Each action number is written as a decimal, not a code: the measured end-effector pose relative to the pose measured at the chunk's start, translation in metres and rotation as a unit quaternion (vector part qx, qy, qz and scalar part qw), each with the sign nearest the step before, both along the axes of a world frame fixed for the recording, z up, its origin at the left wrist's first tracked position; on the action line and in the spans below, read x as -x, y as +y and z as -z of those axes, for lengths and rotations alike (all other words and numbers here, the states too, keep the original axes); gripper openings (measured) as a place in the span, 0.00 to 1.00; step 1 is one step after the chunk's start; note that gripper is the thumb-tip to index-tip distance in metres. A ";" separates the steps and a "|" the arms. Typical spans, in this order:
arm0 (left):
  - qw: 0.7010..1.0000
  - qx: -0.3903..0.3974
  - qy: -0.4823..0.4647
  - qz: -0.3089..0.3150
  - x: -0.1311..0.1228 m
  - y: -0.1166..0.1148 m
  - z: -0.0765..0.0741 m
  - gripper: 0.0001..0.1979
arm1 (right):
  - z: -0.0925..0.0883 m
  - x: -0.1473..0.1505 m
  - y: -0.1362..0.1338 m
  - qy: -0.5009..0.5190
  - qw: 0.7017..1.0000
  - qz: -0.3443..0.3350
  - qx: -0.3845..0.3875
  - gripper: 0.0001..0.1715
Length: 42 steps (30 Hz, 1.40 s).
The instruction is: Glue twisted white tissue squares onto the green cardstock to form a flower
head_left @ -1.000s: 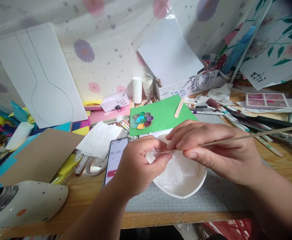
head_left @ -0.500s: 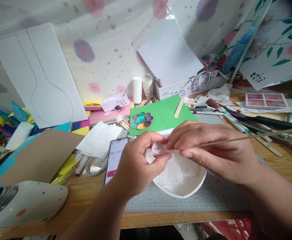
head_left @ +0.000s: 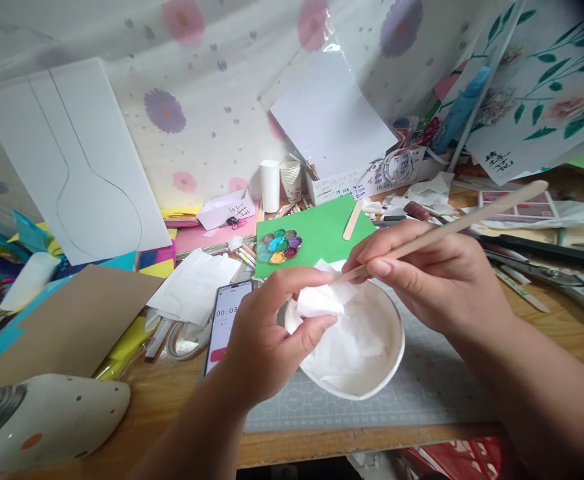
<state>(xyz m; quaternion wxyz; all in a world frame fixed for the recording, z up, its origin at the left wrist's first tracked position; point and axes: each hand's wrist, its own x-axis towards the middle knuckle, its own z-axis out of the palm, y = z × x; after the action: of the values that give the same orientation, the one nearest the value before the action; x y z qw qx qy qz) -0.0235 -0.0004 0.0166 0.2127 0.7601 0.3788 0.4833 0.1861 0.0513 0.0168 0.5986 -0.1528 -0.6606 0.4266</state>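
My left hand (head_left: 267, 333) pinches a folded piece of white tissue (head_left: 322, 301) between thumb and fingers, just above the left rim of a white paper bowl (head_left: 395, 347) lined with more tissue. My right hand (head_left: 432, 280) grips a long wooden stick (head_left: 452, 227). The stick's lower tip touches the tissue in my left hand and its free end points up to the right. The bowl rests on a grey cutting mat (head_left: 422, 393) near the desk's front edge.
A phone (head_left: 226, 317) showing a timer lies left of the bowl. Behind it are a green card (head_left: 327, 233) with a coloured flower piece (head_left: 278, 245) and a flat wooden stick (head_left: 352, 220). Pens, papers and cups crowd the back; a white spotted container (head_left: 47, 420) sits front left.
The stick's free end has swung upward, from nearly level to a steeper slant. My left hand has lifted the tissue clear of the bowl, which now shows more.
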 end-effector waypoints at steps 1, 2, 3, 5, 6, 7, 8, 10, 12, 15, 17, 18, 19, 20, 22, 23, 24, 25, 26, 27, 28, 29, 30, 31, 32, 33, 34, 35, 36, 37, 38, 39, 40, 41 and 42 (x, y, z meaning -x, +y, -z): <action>1.000 -0.002 0.002 -0.002 0.001 0.000 -0.001 0.24 | 0.001 0.000 0.002 0.011 1.000 -0.001 0.010 0.06; 1.000 -0.003 0.004 -0.006 0.001 0.000 -0.001 0.24 | 0.002 -0.001 0.005 0.020 1.000 0.000 0.018 0.06; 1.000 -0.002 0.010 -0.009 0.002 0.000 -0.002 0.23 | 0.003 -0.001 0.008 0.025 0.999 0.002 0.026 0.05; 1.000 -0.006 0.023 -0.014 0.003 0.001 -0.004 0.19 | 0.004 -0.004 0.012 0.026 0.999 0.002 0.046 0.04; 0.999 -0.008 0.031 -0.018 0.003 0.001 -0.006 0.17 | 0.004 -0.005 0.014 0.023 0.998 -0.002 0.054 0.04; 0.999 -0.008 0.038 -0.025 0.003 0.001 -0.007 0.15 | 0.003 -0.007 0.016 0.019 0.998 -0.006 0.058 0.03; 0.998 -0.007 0.044 -0.035 0.002 0.001 -0.009 0.13 | 0.003 -0.009 0.017 0.013 0.998 -0.010 0.059 0.03; 0.997 -0.001 0.051 -0.053 0.001 0.001 -0.011 0.11 | 0.001 -0.012 0.018 -0.021 0.998 -0.018 0.051 0.03; 0.997 0.007 0.054 -0.061 0.000 0.001 -0.013 0.10 | -0.001 -0.015 0.018 -0.074 0.997 -0.013 0.032 0.05; 0.997 0.015 0.046 -0.066 0.000 0.001 -0.016 0.08 | -0.004 -0.018 0.018 -0.162 0.987 0.011 -0.004 0.07; 0.996 0.023 0.039 -0.075 0.001 0.000 -0.017 0.08 | -0.005 -0.020 0.017 -0.211 0.977 0.023 -0.036 0.08; 0.996 0.027 0.035 -0.081 0.002 0.000 -0.017 0.08 | -0.006 -0.020 0.016 -0.230 0.971 0.022 -0.054 0.08; 0.995 0.033 0.033 -0.086 0.002 0.000 -0.017 0.08 | -0.006 -0.020 0.016 -0.242 0.967 0.017 -0.072 0.08; 0.995 0.040 0.031 -0.091 0.002 0.000 -0.017 0.08 | -0.007 -0.020 0.015 -0.248 0.965 0.010 -0.089 0.07; 0.994 0.054 0.027 -0.095 0.002 0.001 -0.017 0.07 | -0.007 -0.019 0.013 -0.238 0.965 -0.001 -0.111 0.05; 0.993 0.061 0.027 -0.095 0.002 0.001 -0.016 0.06 | -0.006 -0.019 0.011 -0.223 0.968 0.000 -0.112 0.04; 0.993 0.066 0.028 -0.095 0.002 0.001 -0.016 0.06 | -0.006 -0.018 0.010 -0.201 0.974 0.006 -0.106 0.03; 0.993 0.069 0.030 -0.095 0.001 0.001 -0.016 0.06 | -0.005 -0.017 0.009 -0.174 0.980 0.013 -0.095 0.03; 0.992 0.070 0.032 -0.096 0.001 0.001 -0.015 0.05 | -0.005 -0.017 0.007 -0.139 0.987 0.016 -0.080 0.03; 0.992 0.071 0.034 -0.098 0.000 0.001 -0.015 0.05 | -0.004 -0.016 0.006 -0.102 0.993 0.013 -0.062 0.04; 0.992 0.072 0.037 -0.099 0.000 0.001 -0.015 0.05 | -0.004 -0.015 0.004 -0.071 0.996 0.003 -0.046 0.04; 0.992 0.072 0.039 -0.099 -0.001 0.001 -0.015 0.05 | -0.004 -0.014 0.003 -0.051 0.998 -0.011 -0.034 0.04; 0.992 0.073 0.040 -0.098 -0.001 0.001 -0.015 0.05 | -0.005 -0.013 0.001 -0.043 0.998 -0.026 -0.030 0.05; 0.992 0.076 0.042 -0.094 -0.001 0.001 -0.015 0.05 | -0.005 -0.011 0.000 -0.048 0.998 -0.037 -0.031 0.05; 0.992 0.078 0.042 -0.090 -0.001 0.001 -0.014 0.05 | -0.006 -0.009 -0.001 -0.059 0.997 -0.044 -0.039 0.05; 0.992 0.083 0.041 -0.086 -0.001 0.001 -0.014 0.05 | -0.006 -0.008 -0.002 -0.072 0.995 -0.047 -0.049 0.05; 0.992 0.088 0.037 -0.083 -0.001 0.001 -0.013 0.05 | -0.006 -0.006 -0.002 -0.081 0.994 -0.047 -0.060 0.05; 0.992 0.094 0.027 -0.082 -0.001 0.001 -0.013 0.04 | -0.006 -0.005 -0.002 -0.085 0.993 -0.043 -0.068 0.05; 0.991 0.102 0.011 -0.080 -0.001 0.001 -0.012 0.03 | -0.006 -0.004 -0.002 -0.084 0.993 -0.037 -0.072 0.05; 0.990 0.116 -0.014 -0.077 -0.002 0.001 -0.011 0.02 | -0.005 -0.003 -0.002 -0.081 0.994 -0.028 -0.071 0.05; 0.988 0.133 -0.044 -0.070 -0.002 0.001 -0.010 0.04 | -0.005 -0.003 -0.001 -0.073 0.995 -0.017 -0.068 0.05; 0.983 0.153 -0.074 -0.062 -0.003 0.002 -0.009 0.08 | -0.004 -0.003 0.000 -0.063 0.996 -0.005 -0.059 0.05; 0.978 0.171 -0.101 -0.055 -0.003 0.002 -0.008 0.11 | -0.004 -0.003 0.001 -0.050 0.998 0.006 -0.046 0.04; 0.974 0.187 -0.119 -0.049 -0.004 0.002 -0.008 0.13 | -0.003 -0.002 0.003 -0.035 0.999 0.010 -0.029 0.04; 0.971 0.197 -0.127 -0.044 -0.004 0.002 -0.008 0.14 | -0.002 -0.002 0.004 -0.022 1.000 0.011 -0.012 0.03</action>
<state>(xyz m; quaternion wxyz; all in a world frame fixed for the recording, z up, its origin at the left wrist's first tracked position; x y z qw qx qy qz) -0.0196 0.0011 0.0246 0.3825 0.6184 0.4697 0.5007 0.1884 0.0551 0.0192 0.5904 -0.1618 -0.6767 0.4090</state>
